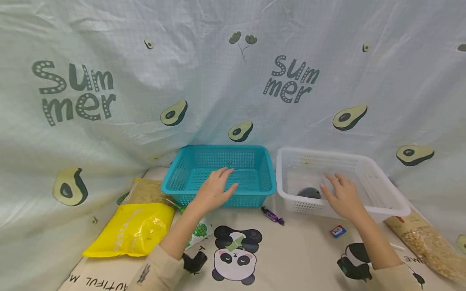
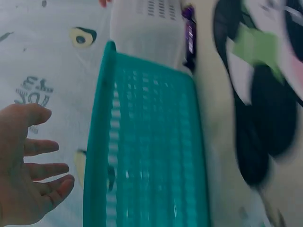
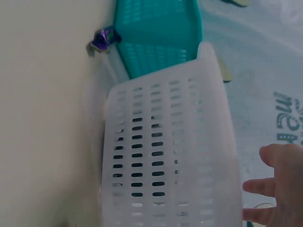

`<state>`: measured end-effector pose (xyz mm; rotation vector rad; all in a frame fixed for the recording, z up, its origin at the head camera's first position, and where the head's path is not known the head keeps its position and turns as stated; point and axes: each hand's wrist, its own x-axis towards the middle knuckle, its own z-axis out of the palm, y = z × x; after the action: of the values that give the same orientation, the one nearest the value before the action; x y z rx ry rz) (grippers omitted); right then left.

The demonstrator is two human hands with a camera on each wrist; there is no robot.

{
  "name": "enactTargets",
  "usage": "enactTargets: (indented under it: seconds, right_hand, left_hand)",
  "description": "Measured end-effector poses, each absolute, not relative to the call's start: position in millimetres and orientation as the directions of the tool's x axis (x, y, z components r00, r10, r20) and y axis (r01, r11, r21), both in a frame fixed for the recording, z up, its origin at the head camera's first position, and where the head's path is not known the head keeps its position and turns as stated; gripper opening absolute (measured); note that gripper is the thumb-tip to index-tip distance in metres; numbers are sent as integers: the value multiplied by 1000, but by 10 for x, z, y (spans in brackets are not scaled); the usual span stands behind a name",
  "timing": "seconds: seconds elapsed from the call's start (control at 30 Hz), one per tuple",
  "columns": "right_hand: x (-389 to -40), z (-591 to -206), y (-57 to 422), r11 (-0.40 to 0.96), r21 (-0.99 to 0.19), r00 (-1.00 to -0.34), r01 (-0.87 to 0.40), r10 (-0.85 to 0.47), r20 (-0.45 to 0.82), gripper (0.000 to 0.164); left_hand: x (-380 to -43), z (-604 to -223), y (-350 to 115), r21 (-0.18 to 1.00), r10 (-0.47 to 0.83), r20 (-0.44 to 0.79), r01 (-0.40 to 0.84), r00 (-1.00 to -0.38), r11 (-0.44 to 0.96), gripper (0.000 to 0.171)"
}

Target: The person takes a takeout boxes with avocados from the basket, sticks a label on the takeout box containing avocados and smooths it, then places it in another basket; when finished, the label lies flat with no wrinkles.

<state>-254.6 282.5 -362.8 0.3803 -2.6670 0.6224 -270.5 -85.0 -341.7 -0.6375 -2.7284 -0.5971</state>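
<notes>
In the head view my left hand (image 1: pixel 215 191) hovers over the near rim of the teal basket (image 1: pixel 222 199), fingers spread and holding nothing. That basket's mesh floor shows bare. My right hand (image 1: pixel 344 198) is above the near side of the white basket (image 1: pixel 387 205), also with spread fingers and nothing in them. A dark grey rounded thing (image 1: pixel 309 192) lies in the white basket's near left part. Both wrist views show the hands with loosely extended fingers: the left hand (image 2: pixel 28 165) beside the teal basket (image 2: pixel 151 156), the right hand (image 3: pixel 284 184) beside the white one (image 3: pixel 218 156).
A purple-wrapped candy (image 1: pixel 272 216) and a small blue-and-red packet (image 1: pixel 338 231) lie before the baskets. At left are a yellow bag (image 1: pixel 136 230) and a clear bag of tan bits (image 1: pixel 145 190). A bag of kernels (image 1: pixel 431 242) lies at right. A printed curtain (image 1: pixel 204 81) hangs behind.
</notes>
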Motion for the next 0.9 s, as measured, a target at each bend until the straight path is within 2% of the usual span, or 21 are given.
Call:
enactTargets:
  seconds: [0.23,0.4,0.5,0.63,0.7,0.9]
  right_hand:
    - [-2998,-3723,2736,835,-429,-925,-345,-224,307,49]
    - [-3170,-3789,2724,859,-420,-946,-294,-197,258,48]
    - [-3216,-3808,2734,892,-367,-955,-263,-185,233,47]
    - [-3264,-3827,2741,928,-285,-962,-239,-188,196,48]
    - [-3282,-3825,2749,946,-255,-975,-199,-166,148,50]
    - [-3307,-3791,2773,973,-191,-991,-134,-126,51,56]
  left_hand:
    - [-3019,-3333,-81,505,452,280,530,-847,681,45]
    - [-3103,-3404,505,554,437,267,508,-859,659,38]
    - [-3115,-3466,794,476,432,246,496,-868,726,35]
    - [-3147,-3560,1060,193,503,158,526,-850,828,26]
    - [-3164,-3568,1154,94,520,102,528,-848,844,24]
    - [-3172,-3485,1336,96,412,-66,405,-909,909,39]
